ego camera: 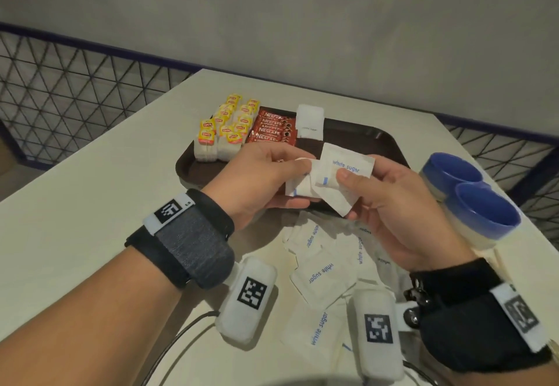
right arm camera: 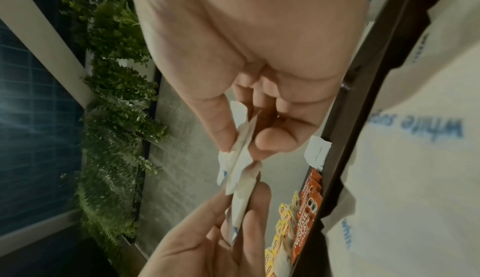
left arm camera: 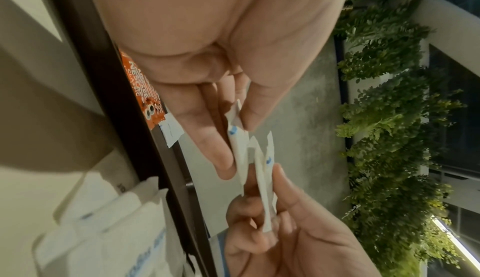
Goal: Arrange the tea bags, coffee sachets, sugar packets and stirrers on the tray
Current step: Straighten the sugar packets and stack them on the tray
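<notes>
Loose white sugar packets [ego camera: 325,273] lie scattered on the near part of the white table [ego camera: 90,204], between the two wrists, several overlapping, blue "white sugar" print facing up. Above this pile, both hands meet over the near rim of the dark brown tray [ego camera: 390,140]. Left hand [ego camera: 263,179] pinches a small bundle of sugar packets [ego camera: 302,186] between thumb and fingers; in the left wrist view the thumb and forefinger close on the edges of the bundle [left arm camera: 237,148]. Right hand [ego camera: 393,207] grips further sugar packets [ego camera: 346,167], thumb pressed on the front face, fingers curled behind; the right wrist view shows the same pinch edge-on [right arm camera: 241,154]. The two held bundles touch and overlap.

On the tray, far left: yellow-tagged Lipton tea bags [ego camera: 225,128] stand in rows. Just right of them, touching: red Nescafé coffee sachets [ego camera: 273,128] stacked flat. Just right of the sachets: a stack of white sugar packets [ego camera: 309,122] at the far rim. Right half of the tray floor is bare.

Two blue-lidded containers [ego camera: 472,195] stand on the table just right of the tray, beside the right hand.
</notes>
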`<move>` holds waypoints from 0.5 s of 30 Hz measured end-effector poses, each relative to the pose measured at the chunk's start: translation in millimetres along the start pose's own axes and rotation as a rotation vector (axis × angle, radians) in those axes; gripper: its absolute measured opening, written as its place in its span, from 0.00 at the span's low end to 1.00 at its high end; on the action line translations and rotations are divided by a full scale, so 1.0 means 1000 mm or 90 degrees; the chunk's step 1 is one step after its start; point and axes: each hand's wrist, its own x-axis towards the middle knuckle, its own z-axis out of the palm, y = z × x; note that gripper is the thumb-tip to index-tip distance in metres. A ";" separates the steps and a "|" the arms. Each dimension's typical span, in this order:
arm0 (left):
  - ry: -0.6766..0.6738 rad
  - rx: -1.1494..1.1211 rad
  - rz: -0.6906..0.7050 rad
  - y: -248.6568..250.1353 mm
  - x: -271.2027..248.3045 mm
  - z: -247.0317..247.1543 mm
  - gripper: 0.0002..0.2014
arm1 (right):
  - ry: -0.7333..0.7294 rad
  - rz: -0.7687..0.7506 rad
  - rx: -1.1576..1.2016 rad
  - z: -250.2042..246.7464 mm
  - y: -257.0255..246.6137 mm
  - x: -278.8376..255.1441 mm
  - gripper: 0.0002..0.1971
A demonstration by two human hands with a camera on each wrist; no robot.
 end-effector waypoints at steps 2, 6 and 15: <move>-0.030 -0.024 -0.006 0.000 -0.002 0.003 0.07 | -0.001 -0.008 0.000 0.000 -0.002 -0.002 0.12; -0.079 -0.044 -0.011 0.000 -0.003 0.005 0.10 | -0.008 -0.007 -0.001 -0.001 -0.003 -0.001 0.13; -0.090 0.013 0.022 -0.007 -0.003 0.005 0.14 | 0.008 -0.023 0.063 -0.005 -0.001 0.002 0.12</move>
